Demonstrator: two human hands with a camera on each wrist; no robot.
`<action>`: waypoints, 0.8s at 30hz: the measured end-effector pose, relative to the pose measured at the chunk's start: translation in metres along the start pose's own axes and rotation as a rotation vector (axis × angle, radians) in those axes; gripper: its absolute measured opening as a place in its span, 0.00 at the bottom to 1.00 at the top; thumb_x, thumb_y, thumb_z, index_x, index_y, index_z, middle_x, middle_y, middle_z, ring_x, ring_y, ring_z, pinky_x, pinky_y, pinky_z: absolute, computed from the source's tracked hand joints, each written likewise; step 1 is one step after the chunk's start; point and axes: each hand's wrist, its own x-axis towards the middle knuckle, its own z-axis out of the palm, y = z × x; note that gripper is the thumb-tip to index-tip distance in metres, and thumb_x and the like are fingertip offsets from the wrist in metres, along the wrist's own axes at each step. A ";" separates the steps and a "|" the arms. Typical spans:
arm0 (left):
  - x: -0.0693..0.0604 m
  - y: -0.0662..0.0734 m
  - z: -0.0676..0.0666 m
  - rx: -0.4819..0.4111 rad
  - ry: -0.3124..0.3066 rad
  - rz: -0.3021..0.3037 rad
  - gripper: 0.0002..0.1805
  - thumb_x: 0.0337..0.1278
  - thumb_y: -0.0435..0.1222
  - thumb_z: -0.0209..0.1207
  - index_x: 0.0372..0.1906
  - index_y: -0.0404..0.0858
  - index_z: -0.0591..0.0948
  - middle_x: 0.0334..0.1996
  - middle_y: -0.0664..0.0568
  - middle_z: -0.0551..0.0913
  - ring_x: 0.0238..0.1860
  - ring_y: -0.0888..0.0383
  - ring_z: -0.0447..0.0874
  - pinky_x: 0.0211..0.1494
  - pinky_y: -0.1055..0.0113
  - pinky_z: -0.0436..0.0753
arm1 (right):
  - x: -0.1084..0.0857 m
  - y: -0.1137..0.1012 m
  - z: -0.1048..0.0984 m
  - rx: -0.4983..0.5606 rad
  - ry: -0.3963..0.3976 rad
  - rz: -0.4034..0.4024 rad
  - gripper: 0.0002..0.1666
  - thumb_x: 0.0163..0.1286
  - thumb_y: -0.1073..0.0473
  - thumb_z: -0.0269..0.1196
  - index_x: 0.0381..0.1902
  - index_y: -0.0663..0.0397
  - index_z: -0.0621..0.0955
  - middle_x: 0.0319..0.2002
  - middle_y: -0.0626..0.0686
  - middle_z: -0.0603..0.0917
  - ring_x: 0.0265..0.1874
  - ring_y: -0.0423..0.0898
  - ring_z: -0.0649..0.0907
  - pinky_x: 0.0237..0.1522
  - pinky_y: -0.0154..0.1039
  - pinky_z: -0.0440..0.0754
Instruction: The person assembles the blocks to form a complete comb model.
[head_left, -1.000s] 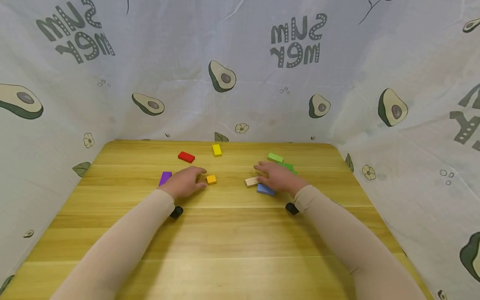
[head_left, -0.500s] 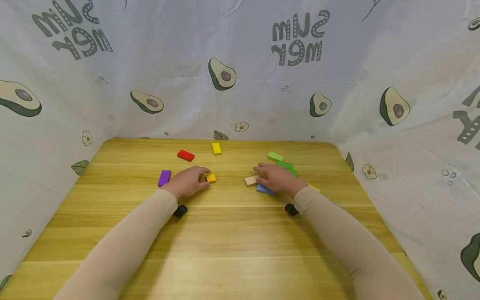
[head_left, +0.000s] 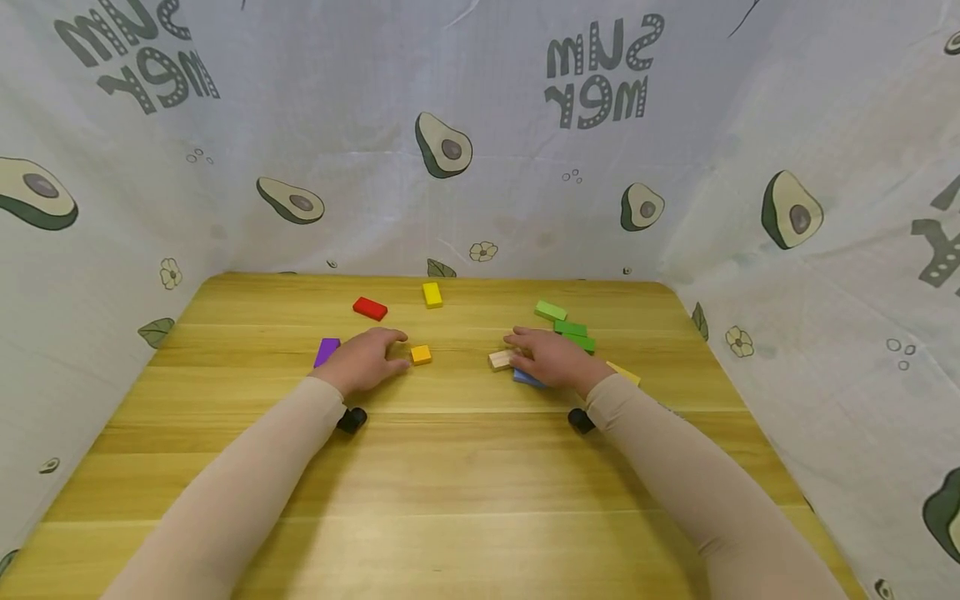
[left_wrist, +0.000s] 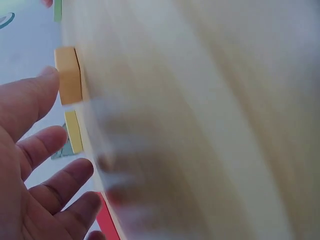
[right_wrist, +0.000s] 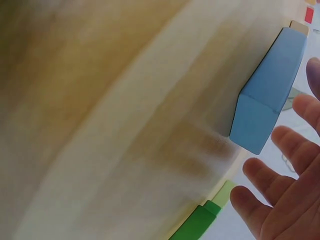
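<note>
My left hand [head_left: 364, 362] hovers over the left half of the table, fingers spread and holding nothing. Just right of its fingertips lies a small orange block [head_left: 422, 355]; in the left wrist view the thumb overlaps the orange block [left_wrist: 70, 75], and contact is unclear. A purple block [head_left: 326, 351] is partly hidden behind that hand. My right hand [head_left: 557, 360] is held above a blue block [head_left: 528, 378] and beside a plain wood block [head_left: 500, 360], its fingers loosely extended. The blue block [right_wrist: 270, 90] stands clear of the fingers in the right wrist view.
Toward the back lie a red block [head_left: 371, 308] and a yellow block [head_left: 432, 295]. Right of centre are a light green block [head_left: 551, 311] and two green blocks [head_left: 571, 328]. Another yellow block [head_left: 624, 373] sits partly behind the right sleeve. A printed cloth [head_left: 525, 200] surrounds the wooden table [head_left: 465, 500].
My left hand moved right to the orange block, then drew back left, leaving a small gap. The right hand stays almost still. The head view shifted slightly.
</note>
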 end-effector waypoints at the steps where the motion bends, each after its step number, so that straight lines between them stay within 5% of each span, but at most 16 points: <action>1: -0.001 -0.002 -0.001 0.005 0.004 -0.003 0.33 0.74 0.50 0.63 0.76 0.40 0.73 0.76 0.42 0.74 0.79 0.39 0.67 0.83 0.41 0.61 | 0.000 0.000 0.000 -0.001 -0.001 0.002 0.32 0.84 0.48 0.55 0.80 0.52 0.69 0.82 0.63 0.63 0.79 0.64 0.67 0.78 0.61 0.67; 7: -0.007 -0.010 -0.006 0.021 0.022 -0.017 0.33 0.73 0.49 0.63 0.75 0.38 0.74 0.75 0.40 0.73 0.80 0.39 0.63 0.86 0.36 0.46 | -0.001 0.000 0.002 -0.004 -0.011 0.006 0.33 0.84 0.48 0.56 0.80 0.52 0.68 0.82 0.61 0.63 0.80 0.63 0.67 0.79 0.60 0.67; 13: -0.011 -0.024 -0.009 0.065 0.061 -0.039 0.32 0.72 0.49 0.65 0.73 0.37 0.75 0.74 0.39 0.75 0.80 0.39 0.64 0.84 0.31 0.45 | -0.001 -0.001 0.002 -0.005 -0.012 -0.019 0.32 0.84 0.49 0.55 0.79 0.54 0.69 0.81 0.63 0.65 0.79 0.63 0.68 0.78 0.60 0.68; 20: -0.020 -0.043 -0.017 0.080 0.065 -0.094 0.35 0.71 0.47 0.66 0.75 0.36 0.73 0.77 0.34 0.68 0.83 0.30 0.51 0.82 0.28 0.41 | -0.002 -0.001 0.003 -0.014 -0.017 -0.019 0.32 0.84 0.49 0.55 0.79 0.54 0.69 0.81 0.64 0.64 0.78 0.63 0.69 0.78 0.60 0.68; 24: -0.025 -0.055 -0.023 0.068 0.060 -0.107 0.36 0.71 0.46 0.66 0.76 0.34 0.70 0.78 0.32 0.67 0.81 0.30 0.55 0.82 0.27 0.44 | -0.002 0.000 0.004 -0.020 -0.016 -0.018 0.32 0.84 0.49 0.55 0.79 0.54 0.70 0.81 0.64 0.64 0.78 0.63 0.69 0.77 0.59 0.69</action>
